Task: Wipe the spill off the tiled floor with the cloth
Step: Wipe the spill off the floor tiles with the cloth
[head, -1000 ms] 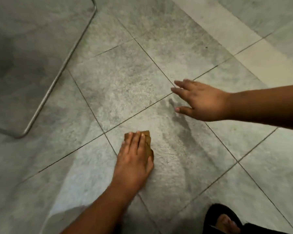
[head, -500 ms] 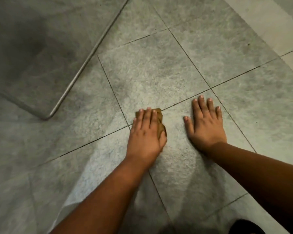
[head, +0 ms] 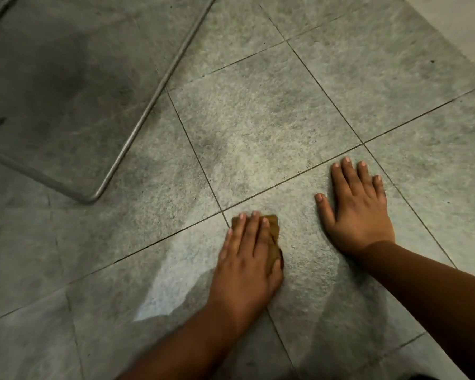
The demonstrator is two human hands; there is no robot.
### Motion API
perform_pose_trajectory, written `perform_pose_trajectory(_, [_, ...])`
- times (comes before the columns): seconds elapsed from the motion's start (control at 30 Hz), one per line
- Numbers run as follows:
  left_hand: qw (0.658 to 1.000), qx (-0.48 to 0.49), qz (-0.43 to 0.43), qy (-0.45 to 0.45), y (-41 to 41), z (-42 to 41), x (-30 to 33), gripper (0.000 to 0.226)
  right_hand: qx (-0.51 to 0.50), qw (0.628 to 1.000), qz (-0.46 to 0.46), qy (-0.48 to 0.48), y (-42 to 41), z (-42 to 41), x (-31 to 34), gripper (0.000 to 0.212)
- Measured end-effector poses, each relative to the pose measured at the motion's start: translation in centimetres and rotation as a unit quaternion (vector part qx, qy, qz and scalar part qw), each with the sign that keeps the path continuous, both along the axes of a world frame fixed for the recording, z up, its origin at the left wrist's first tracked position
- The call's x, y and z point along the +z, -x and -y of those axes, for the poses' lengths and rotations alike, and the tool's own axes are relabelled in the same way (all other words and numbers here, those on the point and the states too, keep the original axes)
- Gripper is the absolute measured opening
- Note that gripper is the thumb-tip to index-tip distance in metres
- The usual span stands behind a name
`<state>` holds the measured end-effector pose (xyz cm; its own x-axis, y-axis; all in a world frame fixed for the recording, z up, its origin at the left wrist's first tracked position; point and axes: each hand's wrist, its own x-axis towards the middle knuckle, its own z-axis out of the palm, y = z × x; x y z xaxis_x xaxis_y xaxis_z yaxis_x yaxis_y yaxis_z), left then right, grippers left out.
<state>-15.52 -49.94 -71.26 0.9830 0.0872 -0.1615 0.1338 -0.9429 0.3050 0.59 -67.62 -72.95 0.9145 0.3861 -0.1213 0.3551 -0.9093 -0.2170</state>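
- Brown folded cloth [head: 272,229] sits on the grey speckled tiled floor [head: 258,119], right by a crossing of grout lines, pinned flat under the left hand [head: 247,259].
- Grip-wise: left fingers lie straight over the cloth and press down on it, no curl round it. Right hand [head: 359,212] is spread flat on the tile just beside, fingers apart, holding nothing, looks like it's propping the body.
- Spill is hard to pick out tbh. A shiny wet-looking patch [head: 170,281] shows to the left of the wiping arm, so I'd work that way.
- Tips: keep the palm weight even, use overlapping strokes, drag along the grout lines so liquid doesn't hide there, and refold to a dry face once it's soaked.
- Bent metal tube frame [head: 137,124] lies further off to the left, don't bump it.
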Motion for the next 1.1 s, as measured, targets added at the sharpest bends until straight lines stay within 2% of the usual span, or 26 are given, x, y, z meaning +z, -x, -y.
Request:
perform_pose_trajectory(0.13, [0.997,0.076,-0.019,-0.007,-7.0,-3.4,0.4,0.080,-0.007,1.000,0.004,-0.009,0.1,-0.1,0.1,0.072])
perform_pose_trajectory(0.23, [0.996,0.085,-0.018,-0.007,-9.9,-5.2,1.1,0.072,-0.013,1.000,0.009,-0.011,0.0,-0.1,0.3,0.072])
perform_pose_trajectory(0.33, [0.997,0.067,-0.026,0.003,-8.1,-4.5,1.4,0.075,-0.011,1.000,0.003,-0.010,0.1,-0.1,0.4,0.072])
perform_pose_trajectory(0.47, [1.000,-0.009,-0.019,-0.007,-0.8,-3.5,1.0,0.071,-0.012,1.000,0.000,-0.012,0.1,-0.1,0.4,0.072])
perform_pose_trajectory(0.57, [0.999,-0.049,-0.012,0.004,1.7,-4.0,0.3,0.069,-0.012,1.000,-0.003,-0.004,0.0,-0.2,0.4,0.072])
perform_pose_trajectory(0.63, [0.999,-0.038,-0.008,0.005,0.1,-4.5,0.1,0.067,-0.014,1.000,-0.005,-0.004,0.0,-0.2,0.5,0.072])
perform_pose_trajectory(0.8, [0.997,0.078,0.024,0.009,-9.0,-7.0,0.1,0.069,-0.016,1.000,0.002,-0.006,0.0,-0.3,0.3,0.072])
perform_pose_trajectory(0.9, [0.997,0.080,0.010,-0.005,-12.4,-8.5,0.5,0.073,-0.017,1.000,0.001,-0.007,0.0,-0.3,0.3,0.072])
perform_pose_trajectory(1.0, [0.999,0.033,-0.019,0.009,-10.3,-8.7,1.0,0.081,-0.015,1.000,0.002,-0.006,0.1,-0.3,0.4,0.072])
perform_pose_trajectory(1.1, [1.000,0.005,-0.007,0.011,-4.4,-7.6,0.9,0.073,-0.016,1.000,0.004,-0.007,0.0,-0.2,0.2,0.073])
